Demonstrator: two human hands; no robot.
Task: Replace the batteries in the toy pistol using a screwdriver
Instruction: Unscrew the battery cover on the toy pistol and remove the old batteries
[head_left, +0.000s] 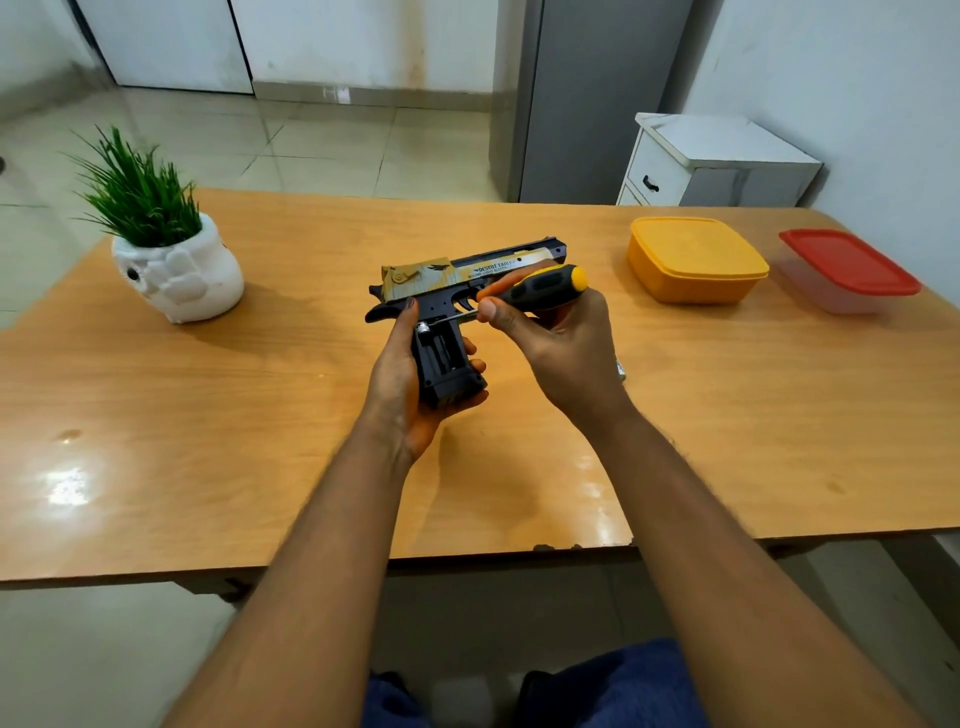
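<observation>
Head view looks down on a wooden table (260, 415) that runs under both forearms and well past the hands on every side. Beyond the right hand, near the far right edge, sits an orange tub (696, 260) with its lid on, and further right of it a clear tub (852, 273) with a red lid — the two stand close but apart. Far to the left of the left hand stands a white pot (179, 275) holding a green grass-like plant (137, 192).

Between the hands, raised above the table, is the pistol (467, 273): tan and black slide on top, muzzle pointing away to the right, black grip pointing back toward the person. The left hand (402, 374) is wrapped round the grip from the left and below, thumb lying up along the frame, fingertips showing past the grip's right side. The grip's side is open, with a dark battery bay showing inside it; at the bay's top end sits a small silvery cylinder end, probably a battery (423, 328).

The right hand (556, 343) is curled round the screwdriver (540, 288) — black handle with a yellow cap, held just right of the trigger area, thumb and forefinger pinching near the shaft. The thin metal shaft slants down and left, its tip at or touching the silvery end at the top of the bay
</observation>
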